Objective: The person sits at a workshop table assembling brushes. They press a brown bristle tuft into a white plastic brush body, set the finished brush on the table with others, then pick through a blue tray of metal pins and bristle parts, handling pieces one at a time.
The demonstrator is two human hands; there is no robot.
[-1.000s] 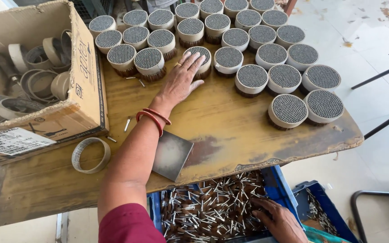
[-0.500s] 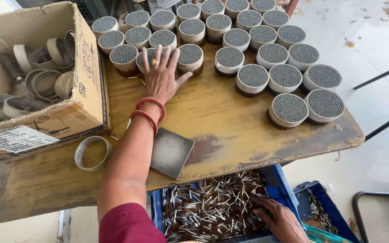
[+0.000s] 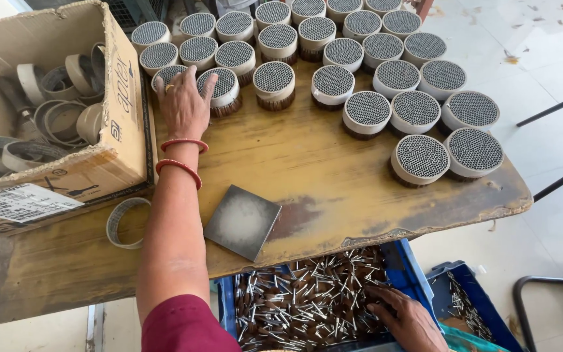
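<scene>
**Left hand has slid to the far-left end of the filled rings**

The filled ring (image 3: 221, 88) under the left hand (image 3: 184, 104) stands near the far left corner of the table (image 3: 333, 189), in the front row of a large cluster of round, mesh-topped bundles (image 3: 366, 65). A second ago this hand lay on rings nearer the middle; it has since moved left, toward the cardboard box (image 3: 109, 156) of empty paper rings. Its fingers are loosely spread, palm down across two rings, gripping neither. The right hand (image 3: 408, 319) stays below the near edge, fingers curled in the blue crate (image 3: 418, 280) of loose sticks; whether it pinches any I cannot tell. A square grey plate (image 3: 242, 221) and one empty ring (image 3: 125, 223) lie near the near edge
</scene>
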